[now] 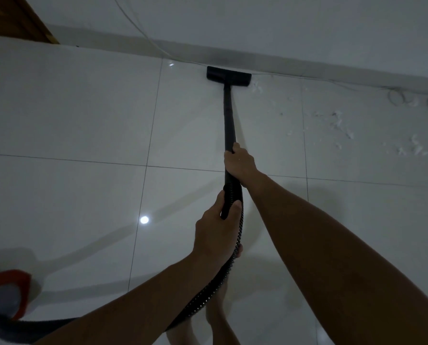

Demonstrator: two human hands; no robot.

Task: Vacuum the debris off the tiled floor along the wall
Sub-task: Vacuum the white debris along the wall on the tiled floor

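Observation:
A black vacuum wand (229, 115) runs from my hands up to its flat floor head (228, 76), which sits on the white tiled floor (83, 108) right at the wall's base. My right hand (238, 163) grips the wand's lower end. My left hand (216, 230) grips the ribbed black hose (229, 265) just behind it. White fluffy debris (340, 125) lies scattered on the tiles to the right of the head, with a small clump (256, 87) beside the head's right end.
A thin white cable (143, 28) hangs down the wall and runs along the skirting to loose coils (397, 97) at right. The red-trimmed vacuum body (7, 292) stands at lower left. A wooden door edge (21, 18) is at top left. My bare feet (217, 317) are below.

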